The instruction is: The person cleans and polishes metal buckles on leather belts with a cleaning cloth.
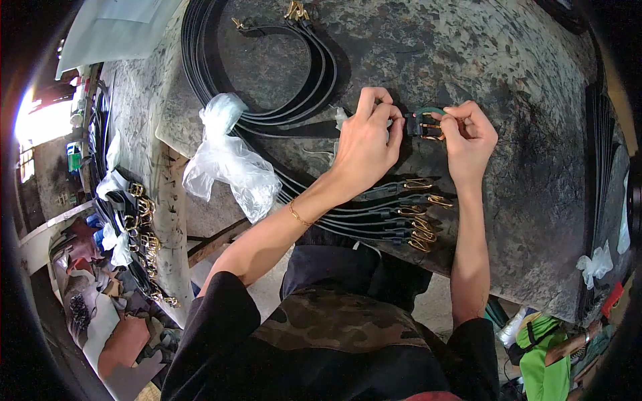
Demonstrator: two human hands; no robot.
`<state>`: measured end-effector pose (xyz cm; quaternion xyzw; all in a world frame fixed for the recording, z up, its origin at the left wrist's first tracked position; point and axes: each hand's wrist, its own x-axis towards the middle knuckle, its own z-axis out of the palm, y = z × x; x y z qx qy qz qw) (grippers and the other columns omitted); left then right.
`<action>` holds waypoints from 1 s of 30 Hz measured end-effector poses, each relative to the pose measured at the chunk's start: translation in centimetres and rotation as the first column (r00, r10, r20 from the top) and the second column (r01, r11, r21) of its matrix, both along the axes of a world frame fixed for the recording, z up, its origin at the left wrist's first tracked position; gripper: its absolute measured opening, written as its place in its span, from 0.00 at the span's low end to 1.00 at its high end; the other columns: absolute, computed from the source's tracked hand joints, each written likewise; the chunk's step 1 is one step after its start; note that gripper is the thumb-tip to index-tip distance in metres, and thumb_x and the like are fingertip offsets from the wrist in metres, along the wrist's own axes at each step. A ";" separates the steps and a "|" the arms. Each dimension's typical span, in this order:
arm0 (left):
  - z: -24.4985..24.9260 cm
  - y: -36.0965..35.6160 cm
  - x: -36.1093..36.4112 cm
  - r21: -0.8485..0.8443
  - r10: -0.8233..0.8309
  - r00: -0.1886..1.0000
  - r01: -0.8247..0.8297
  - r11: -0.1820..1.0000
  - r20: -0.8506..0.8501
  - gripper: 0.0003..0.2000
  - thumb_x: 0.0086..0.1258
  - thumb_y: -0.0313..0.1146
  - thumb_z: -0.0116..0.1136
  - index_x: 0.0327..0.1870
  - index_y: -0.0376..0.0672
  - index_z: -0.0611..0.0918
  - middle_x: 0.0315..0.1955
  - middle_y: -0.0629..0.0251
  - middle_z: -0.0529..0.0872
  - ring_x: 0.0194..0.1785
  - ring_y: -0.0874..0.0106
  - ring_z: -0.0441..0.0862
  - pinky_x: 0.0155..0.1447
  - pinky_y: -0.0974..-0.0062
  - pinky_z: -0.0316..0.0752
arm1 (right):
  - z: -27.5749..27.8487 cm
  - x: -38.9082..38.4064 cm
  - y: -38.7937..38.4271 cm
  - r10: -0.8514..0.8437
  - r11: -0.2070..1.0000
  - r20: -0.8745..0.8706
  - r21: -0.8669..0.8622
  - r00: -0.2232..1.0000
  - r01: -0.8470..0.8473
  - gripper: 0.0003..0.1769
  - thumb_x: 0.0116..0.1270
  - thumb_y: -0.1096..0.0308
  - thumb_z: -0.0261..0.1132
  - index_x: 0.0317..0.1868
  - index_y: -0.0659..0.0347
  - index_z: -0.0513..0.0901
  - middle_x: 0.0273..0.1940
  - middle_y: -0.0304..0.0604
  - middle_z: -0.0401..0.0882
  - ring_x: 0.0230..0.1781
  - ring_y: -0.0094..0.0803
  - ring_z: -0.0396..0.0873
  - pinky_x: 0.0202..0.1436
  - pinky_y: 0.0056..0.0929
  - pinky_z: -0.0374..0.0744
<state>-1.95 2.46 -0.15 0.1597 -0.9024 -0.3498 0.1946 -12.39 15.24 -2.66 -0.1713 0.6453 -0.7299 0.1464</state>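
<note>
A black belt (304, 129) lies across the worktable, running under my left hand (368, 144) to a gold-toned buckle (431, 131). My left hand is closed, its thumb and fingers pinched on the belt just left of the buckle; the exact grip is partly hidden. My right hand (470, 137) pinches the right side of the buckle between thumb and forefinger. A green strip (428, 110) curves along the buckle's far side and reaches the right fingertips. Below my hands, several more belts end in gold buckles (418, 230).
Coiled black belts (194, 53) lie at the table's upper left, with crumpled clear plastic (231, 164) over them. The dark worktable (535, 220) extends right. Bundled buckled belts (137, 227) hang at left above leather scraps (124, 341). A green bag (545, 361) is lower right.
</note>
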 end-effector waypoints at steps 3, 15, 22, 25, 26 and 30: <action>0.0 -0.1 0.0 0.009 0.002 1.000 -0.002 1.000 0.003 0.04 0.62 0.22 0.61 0.34 0.32 0.79 0.43 0.56 0.72 0.28 0.60 0.80 0.32 0.64 0.75 | -0.1 -0.1 0.3 0.011 0.999 -0.021 0.052 1.000 -0.010 0.03 0.62 0.81 0.63 0.31 0.67 0.78 0.28 0.33 0.77 0.27 0.13 0.71 0.30 0.15 0.69; 0.5 -2.7 1.3 0.467 -0.103 0.995 0.087 0.880 0.008 0.03 0.68 0.23 0.56 0.37 0.32 0.79 0.49 0.61 0.73 0.41 0.77 0.76 0.47 0.79 0.73 | 0.4 -0.3 0.5 0.106 0.960 0.067 -0.268 0.992 -0.084 0.02 0.64 0.83 0.61 0.34 0.68 0.77 0.28 0.31 0.72 0.26 0.13 0.68 0.29 0.16 0.67; 0.5 -2.9 1.6 0.420 -0.120 0.992 0.090 0.903 0.046 0.03 0.67 0.24 0.57 0.37 0.32 0.79 0.51 0.60 0.72 0.41 0.78 0.76 0.47 0.78 0.73 | 1.3 0.4 0.2 0.234 0.972 0.017 0.029 0.972 -0.235 0.04 0.59 0.85 0.61 0.30 0.68 0.77 0.26 0.30 0.70 0.25 0.11 0.66 0.28 0.16 0.63; 0.2 -3.0 1.6 0.412 -0.126 0.991 0.101 0.906 0.035 0.03 0.67 0.24 0.57 0.37 0.32 0.79 0.51 0.60 0.72 0.41 0.78 0.76 0.48 0.78 0.73 | 0.9 0.4 0.3 0.246 0.968 -0.004 0.047 0.969 -0.245 0.04 0.57 0.85 0.62 0.29 0.68 0.77 0.25 0.30 0.69 0.24 0.11 0.64 0.27 0.17 0.61; 0.1 -3.0 1.6 0.405 -0.127 0.992 0.110 0.908 0.016 0.03 0.67 0.24 0.56 0.37 0.33 0.79 0.51 0.60 0.72 0.41 0.78 0.76 0.48 0.78 0.73 | 0.9 0.4 0.2 0.247 0.968 -0.004 0.046 0.969 -0.246 0.04 0.57 0.85 0.62 0.29 0.68 0.77 0.25 0.30 0.69 0.24 0.11 0.64 0.27 0.17 0.61; 0.4 -3.0 1.7 0.432 -0.124 0.992 0.096 0.897 0.036 0.03 0.67 0.24 0.56 0.37 0.33 0.79 0.51 0.60 0.72 0.43 0.77 0.76 0.50 0.77 0.73 | 0.9 0.6 0.0 0.219 0.973 -0.026 0.080 0.975 -0.217 0.04 0.56 0.84 0.63 0.29 0.68 0.77 0.25 0.30 0.67 0.23 0.12 0.61 0.26 0.18 0.59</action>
